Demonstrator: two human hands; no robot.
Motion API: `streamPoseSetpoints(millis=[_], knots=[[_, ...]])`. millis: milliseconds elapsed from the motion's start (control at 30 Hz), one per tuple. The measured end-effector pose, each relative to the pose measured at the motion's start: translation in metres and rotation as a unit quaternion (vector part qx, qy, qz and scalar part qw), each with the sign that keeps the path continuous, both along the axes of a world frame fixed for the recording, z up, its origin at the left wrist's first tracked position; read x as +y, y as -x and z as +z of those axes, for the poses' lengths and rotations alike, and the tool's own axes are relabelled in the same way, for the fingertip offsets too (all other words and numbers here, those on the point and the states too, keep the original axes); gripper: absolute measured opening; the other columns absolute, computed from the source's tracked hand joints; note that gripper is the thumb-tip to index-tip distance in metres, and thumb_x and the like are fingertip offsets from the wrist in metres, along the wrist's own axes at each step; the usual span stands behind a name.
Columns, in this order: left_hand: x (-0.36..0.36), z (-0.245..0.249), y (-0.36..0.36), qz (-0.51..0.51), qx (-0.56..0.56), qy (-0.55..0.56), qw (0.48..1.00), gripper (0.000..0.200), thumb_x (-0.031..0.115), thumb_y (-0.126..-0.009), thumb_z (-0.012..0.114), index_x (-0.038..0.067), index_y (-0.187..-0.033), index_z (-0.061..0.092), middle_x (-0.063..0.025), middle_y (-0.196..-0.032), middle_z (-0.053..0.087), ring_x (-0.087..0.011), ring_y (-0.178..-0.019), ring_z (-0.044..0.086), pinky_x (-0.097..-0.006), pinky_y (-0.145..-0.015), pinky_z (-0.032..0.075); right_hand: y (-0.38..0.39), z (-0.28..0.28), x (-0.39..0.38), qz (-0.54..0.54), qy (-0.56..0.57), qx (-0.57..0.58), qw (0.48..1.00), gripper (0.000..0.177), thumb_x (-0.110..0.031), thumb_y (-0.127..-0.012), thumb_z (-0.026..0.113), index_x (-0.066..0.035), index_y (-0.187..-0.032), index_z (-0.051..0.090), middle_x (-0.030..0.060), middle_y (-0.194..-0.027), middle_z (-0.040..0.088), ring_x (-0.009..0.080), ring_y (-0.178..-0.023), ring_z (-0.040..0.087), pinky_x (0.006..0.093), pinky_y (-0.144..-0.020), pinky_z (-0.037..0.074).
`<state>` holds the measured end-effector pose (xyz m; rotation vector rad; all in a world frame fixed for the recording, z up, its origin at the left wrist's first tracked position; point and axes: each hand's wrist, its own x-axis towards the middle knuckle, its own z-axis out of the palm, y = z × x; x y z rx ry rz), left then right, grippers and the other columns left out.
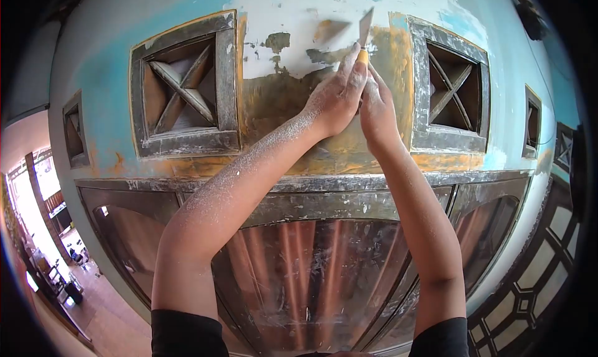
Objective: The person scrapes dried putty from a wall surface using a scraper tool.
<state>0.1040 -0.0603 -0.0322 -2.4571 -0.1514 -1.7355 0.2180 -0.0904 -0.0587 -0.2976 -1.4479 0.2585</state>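
Observation:
Both arms reach up to a wall with peeling paint (268,108). My left hand (339,98), dusted with white powder, is closed around the yellow handle of a putty knife (365,27). The blade points upward and is seen nearly edge-on, and its shadow falls on the white paint to the left. Against the same handle, from the right side, presses my right hand (377,111), its fingers closed around the lower end. Whether the blade touches the wall cannot be made out. Bare brown patches lie below and beside the remaining white paint (261,21).
Square wooden vents with crossed bars, a left one (184,86) and a right one (450,89), flank the scraped area. Below runs a wooden ledge (299,183) over glazed panels (311,276) with reddish curtains. A tiled floor (118,319) with scattered items shows at lower left.

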Motion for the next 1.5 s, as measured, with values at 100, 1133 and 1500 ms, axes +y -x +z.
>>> streamPoseSetpoints(millis=[100, 1133, 1500], knots=[[-0.011, -0.004, -0.003, 0.036, 0.069, 0.064, 0.995, 0.095, 0.07, -0.104, 0.015, -0.008, -0.157, 0.016, -0.0348, -0.127, 0.062, -0.0448, -0.123, 0.061, -0.0469, -0.104, 0.046, -0.011, 0.01, 0.007, -0.047, -0.042, -0.036, 0.997, 0.059, -0.036, -0.11, 0.047, 0.001, -0.156, 0.04, 0.0142, -0.141, 0.059, 0.0214, -0.13, 0.055, 0.0331, -0.11, 0.041], [0.058, 0.037, 0.103, 0.509, -0.085, -0.22, 0.828, 0.067, 0.051, -0.102, 0.051, 0.031, -0.162, 0.032, -0.0076, -0.172, 0.021, -0.0334, -0.159, 0.015, -0.0586, -0.127, 0.01, -0.031, 0.132, 0.026, -0.658, -0.103, -0.145, 0.732, 0.043, -0.046, -0.099, 0.052, -0.028, -0.137, 0.059, 0.0181, -0.101, 0.076, 0.0415, -0.096, 0.072, 0.0532, -0.085, 0.056], [0.057, 0.038, 0.103, 0.509, -0.088, -0.223, 0.827, 0.067, 0.051, -0.102, 0.052, 0.03, -0.162, 0.033, -0.0081, -0.171, 0.022, -0.0332, -0.159, 0.017, -0.0581, -0.127, 0.011, 0.005, 0.138, -0.022, -0.66, -0.044, -0.154, 0.734, 0.04, -0.036, -0.099, 0.052, -0.008, -0.125, 0.063, 0.0261, -0.107, 0.073, 0.0448, -0.102, 0.07, 0.0548, -0.09, 0.053]])
